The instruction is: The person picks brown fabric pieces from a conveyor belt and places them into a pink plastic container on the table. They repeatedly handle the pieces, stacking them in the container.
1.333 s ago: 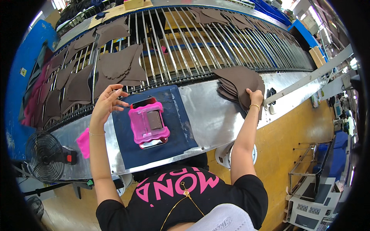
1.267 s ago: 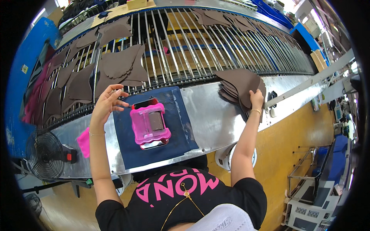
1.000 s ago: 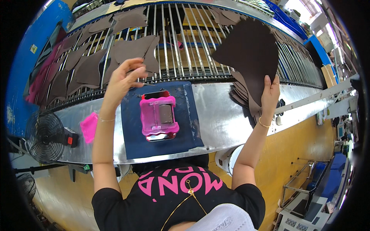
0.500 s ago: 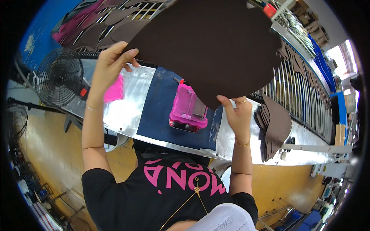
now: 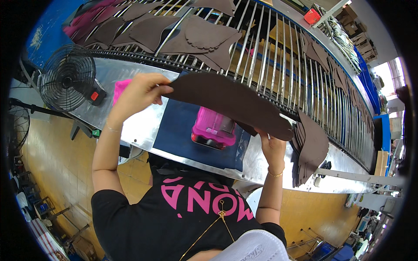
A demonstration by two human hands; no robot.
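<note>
Between my hands a dark brown cut piece of sheet material is stretched above the bench, tilted so that it looks narrow. My left hand pinches its left corner between thumb and fingers. At the right end, my right hand grips it from below, its fingertips partly covered by the piece. Underneath, a pink plastic box with a clear lid rests on a dark blue mat. Close to my right hand, a stack of brown cut pieces hangs over the bench.
A slatted metal rack runs along the far side, carrying more brown pieces. To the left stand a black wire fan and something pink. The shiny metal bench has a pale bar at its right.
The brown piece has come down from upright to a flatter tilt, uncovering the rack behind it. My left hand has moved right and lower; my right hand has dropped slightly.
</note>
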